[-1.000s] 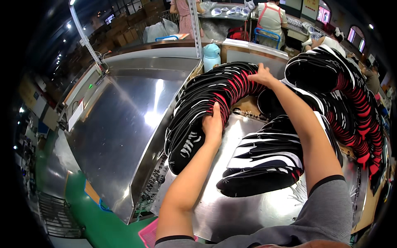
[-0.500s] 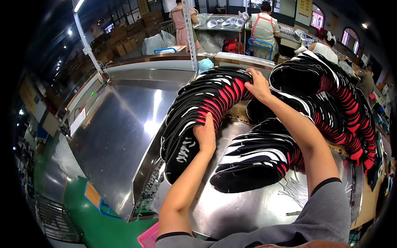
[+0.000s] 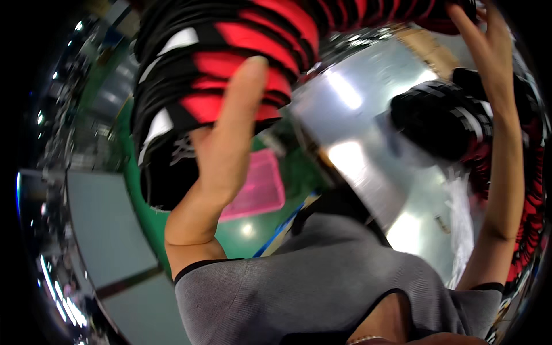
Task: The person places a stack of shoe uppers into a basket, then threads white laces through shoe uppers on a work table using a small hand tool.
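Over the green floor (image 3: 129, 135), beside the metal table (image 3: 391, 178), we have the stack (image 3: 264, 43) of shoe uppers up in the air, gripped near one end by the left hand (image 3: 221, 144), at the other by the right (image 3: 489, 43). Lifting looks done; setting down, we judge, remains. Another pile (image 3: 434, 121) lies on the table, unheld. Top edge crops the stack; left fingers hidden, right fingertips unclear, motion blur throughout.

One held shoe-upper stack (image 3: 230, 43), at least two more stacks (image 3: 431, 123), two grips (image 3: 227, 141) (image 3: 489, 46), one pink basket (image 3: 261, 187)
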`<state>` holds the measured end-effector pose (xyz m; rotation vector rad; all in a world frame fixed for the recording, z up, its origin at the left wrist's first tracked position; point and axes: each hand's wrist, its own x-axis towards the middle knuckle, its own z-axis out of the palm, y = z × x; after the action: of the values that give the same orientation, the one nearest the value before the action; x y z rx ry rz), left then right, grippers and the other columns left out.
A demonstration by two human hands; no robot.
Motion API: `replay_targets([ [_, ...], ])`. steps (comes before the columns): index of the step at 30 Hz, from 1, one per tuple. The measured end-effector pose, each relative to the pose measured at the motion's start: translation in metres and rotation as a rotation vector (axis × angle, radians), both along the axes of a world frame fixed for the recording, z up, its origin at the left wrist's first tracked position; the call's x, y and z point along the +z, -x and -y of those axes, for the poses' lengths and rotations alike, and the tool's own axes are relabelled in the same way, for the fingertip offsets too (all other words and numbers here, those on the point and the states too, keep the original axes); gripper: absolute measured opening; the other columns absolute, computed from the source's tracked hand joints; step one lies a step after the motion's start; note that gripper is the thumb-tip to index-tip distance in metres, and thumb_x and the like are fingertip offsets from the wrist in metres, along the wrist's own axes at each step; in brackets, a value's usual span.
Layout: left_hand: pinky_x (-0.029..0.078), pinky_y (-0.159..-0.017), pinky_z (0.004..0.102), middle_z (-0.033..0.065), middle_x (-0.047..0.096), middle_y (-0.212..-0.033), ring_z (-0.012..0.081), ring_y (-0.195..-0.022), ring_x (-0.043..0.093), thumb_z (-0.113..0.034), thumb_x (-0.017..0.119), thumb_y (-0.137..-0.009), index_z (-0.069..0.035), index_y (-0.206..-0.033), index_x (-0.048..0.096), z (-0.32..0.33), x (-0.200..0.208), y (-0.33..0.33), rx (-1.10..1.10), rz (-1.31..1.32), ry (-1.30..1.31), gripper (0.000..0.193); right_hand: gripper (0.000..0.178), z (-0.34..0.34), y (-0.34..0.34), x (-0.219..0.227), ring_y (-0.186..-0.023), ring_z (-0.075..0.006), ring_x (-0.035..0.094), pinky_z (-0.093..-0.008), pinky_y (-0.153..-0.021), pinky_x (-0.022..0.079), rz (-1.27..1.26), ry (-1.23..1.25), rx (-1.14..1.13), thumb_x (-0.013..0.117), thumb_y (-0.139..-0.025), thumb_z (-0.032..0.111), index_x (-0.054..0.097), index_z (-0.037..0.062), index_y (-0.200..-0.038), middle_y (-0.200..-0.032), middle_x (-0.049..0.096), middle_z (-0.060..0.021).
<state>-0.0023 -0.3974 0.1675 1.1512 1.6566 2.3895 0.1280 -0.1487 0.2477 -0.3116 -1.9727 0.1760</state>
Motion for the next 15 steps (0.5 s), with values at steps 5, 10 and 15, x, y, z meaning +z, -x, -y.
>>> replay_targets([
  [5, 0.047, -0.096, 0.0338, 0.0114, 0.062, -0.121, 0.0180, -0.108, 0.061, -0.013, 0.064, -0.091, 0.003, -0.127, 0.057, 0.198, -0.039, 0.000, 0.342, 0.317, 0.125, 0.040, 0.046, 0.128, 0.103, -0.093, -0.103, -0.0253, 0.057, -0.0387, -0.086, 0.046, 0.389, 0.367, 0.332, 0.068, -0.078, 0.021, 0.055, 0.0082, -0.120, -0.116, 0.057, -0.0132],
  [10, 0.045, -0.096, 0.0322, 0.0104, 0.062, -0.119, 0.0192, -0.106, 0.060, -0.015, 0.068, -0.087, 0.004, -0.124, 0.056, 0.336, -0.136, 0.013, 0.581, 0.619, 0.304, 0.043, 0.055, 0.272, 0.156, -0.233, -0.096, -0.0457, 0.057, -0.0544, -0.079, 0.051, 0.693, 0.291, 0.429, 0.066, -0.073, 0.035, 0.050, 0.0159, -0.122, -0.113, 0.048, -0.0244],
  [15, 0.046, -0.090, 0.0321, 0.0096, 0.067, -0.108, 0.0176, -0.100, 0.061, -0.014, 0.065, -0.084, 0.004, -0.109, 0.065, 0.418, -0.265, 0.046, 0.443, 0.886, 0.490, 0.031, 0.060, 0.360, 0.145, -0.366, -0.105, -0.0454, 0.056, -0.0526, -0.087, 0.051, 1.254, 0.624, 0.239, 0.072, -0.072, 0.039, 0.048, 0.0182, -0.123, -0.121, 0.047, -0.0217],
])
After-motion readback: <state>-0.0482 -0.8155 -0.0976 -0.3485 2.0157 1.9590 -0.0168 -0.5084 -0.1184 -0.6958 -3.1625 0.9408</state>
